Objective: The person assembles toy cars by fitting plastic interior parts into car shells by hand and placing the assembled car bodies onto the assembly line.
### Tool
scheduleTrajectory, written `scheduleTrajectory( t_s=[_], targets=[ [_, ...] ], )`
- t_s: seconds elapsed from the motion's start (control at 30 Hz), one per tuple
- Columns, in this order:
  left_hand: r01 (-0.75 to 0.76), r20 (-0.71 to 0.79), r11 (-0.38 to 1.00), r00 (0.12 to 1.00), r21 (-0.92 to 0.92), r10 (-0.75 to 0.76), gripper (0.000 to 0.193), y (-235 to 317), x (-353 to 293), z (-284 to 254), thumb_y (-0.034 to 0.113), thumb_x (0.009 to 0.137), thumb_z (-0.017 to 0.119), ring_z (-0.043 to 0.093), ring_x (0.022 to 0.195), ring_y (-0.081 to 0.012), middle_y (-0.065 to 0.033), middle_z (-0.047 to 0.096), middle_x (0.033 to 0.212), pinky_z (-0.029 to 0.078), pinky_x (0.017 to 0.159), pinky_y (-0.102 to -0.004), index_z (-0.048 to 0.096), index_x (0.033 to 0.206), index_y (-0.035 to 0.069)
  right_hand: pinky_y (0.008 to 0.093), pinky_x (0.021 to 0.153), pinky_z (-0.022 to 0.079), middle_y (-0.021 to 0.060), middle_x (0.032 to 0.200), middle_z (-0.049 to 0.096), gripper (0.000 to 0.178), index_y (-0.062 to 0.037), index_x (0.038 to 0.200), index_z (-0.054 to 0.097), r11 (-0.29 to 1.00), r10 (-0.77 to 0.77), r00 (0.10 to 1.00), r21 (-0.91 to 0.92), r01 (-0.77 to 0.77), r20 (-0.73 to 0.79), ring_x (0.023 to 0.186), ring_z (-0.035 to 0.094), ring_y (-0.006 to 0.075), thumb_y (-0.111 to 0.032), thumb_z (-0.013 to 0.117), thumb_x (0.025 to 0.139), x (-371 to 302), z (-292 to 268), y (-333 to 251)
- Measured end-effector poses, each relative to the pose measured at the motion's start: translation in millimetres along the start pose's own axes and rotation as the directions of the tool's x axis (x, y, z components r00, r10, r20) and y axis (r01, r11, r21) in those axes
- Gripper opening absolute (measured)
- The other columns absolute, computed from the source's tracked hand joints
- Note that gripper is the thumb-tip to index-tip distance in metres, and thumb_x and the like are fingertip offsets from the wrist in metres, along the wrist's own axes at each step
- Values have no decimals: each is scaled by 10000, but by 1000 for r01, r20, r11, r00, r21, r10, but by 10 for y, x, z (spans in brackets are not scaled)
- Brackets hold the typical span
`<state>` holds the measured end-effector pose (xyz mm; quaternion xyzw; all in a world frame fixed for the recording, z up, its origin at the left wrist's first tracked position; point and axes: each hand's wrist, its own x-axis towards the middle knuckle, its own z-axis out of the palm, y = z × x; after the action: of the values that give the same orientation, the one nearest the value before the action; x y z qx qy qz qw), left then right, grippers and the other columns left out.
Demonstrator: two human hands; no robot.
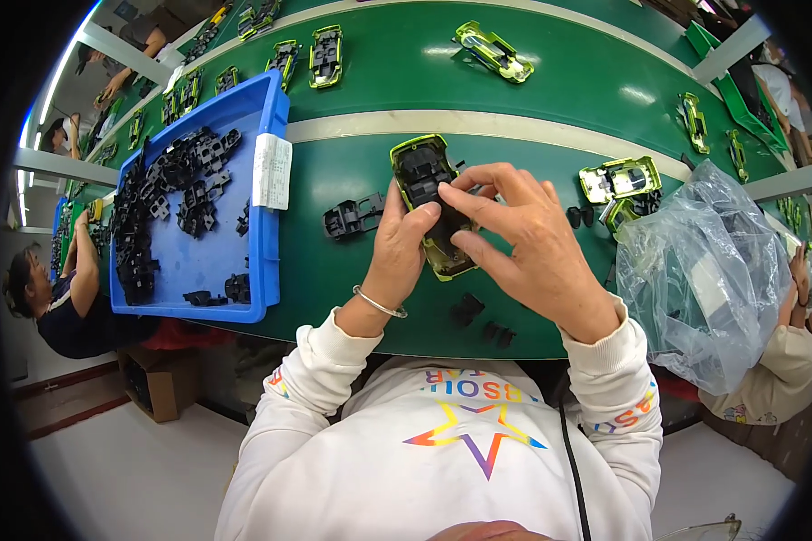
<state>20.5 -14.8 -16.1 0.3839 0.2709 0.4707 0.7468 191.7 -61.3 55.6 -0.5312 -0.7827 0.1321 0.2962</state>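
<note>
1. Left hand [404, 242] and right hand [521, 236] together hold a lime-green toy car shell [429, 203], underside up, black insert showing; both thumbs press on the insert.
2. A silver bangle [379, 304] sits on the left wrist.
3. Just left of the left hand, a black plastic part [352, 217] lies on the green belt [550, 86].
4. Further left, a blue tray [209, 261] holds many black parts; a white slip [272, 170] rests on its right rim.
5. Below the hands lie small black pieces [467, 309], kind unclear.
6. Right of the right hand: another green shell [619, 178], then a clear plastic bag [702, 275].
7. Beyond the hands, more shells [493, 51] lie spaced along the belt.
</note>
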Motion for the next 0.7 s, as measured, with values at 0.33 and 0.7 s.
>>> scheduleTrajectory(
  t_s=[0.33, 0.7],
  targets=[
    [-28, 21, 987, 999, 158, 25, 499, 72, -132, 133, 96, 952, 490, 577, 1115, -173, -102, 530, 1244, 497, 966, -331, 320, 1418, 47, 276, 722, 509, 67, 1087, 611, 370, -4, 1226, 664, 546, 446, 890, 761, -351, 91, 835, 617, 135, -194, 696, 910, 88, 252, 107],
    [-12, 14, 988, 1000, 153, 10, 553, 62, -231, 217, 77, 918, 521, 570, 1125, -179, -101, 527, 1240, 486, 977, -341, 308, 1428, 65, 274, 713, 503, 67, 988, 604, 282, 27, 1102, 715, 364, 513, 841, 844, -394, 171, 787, 594, 129, -156, 702, 889, 172, 300, 120]
  ],
)
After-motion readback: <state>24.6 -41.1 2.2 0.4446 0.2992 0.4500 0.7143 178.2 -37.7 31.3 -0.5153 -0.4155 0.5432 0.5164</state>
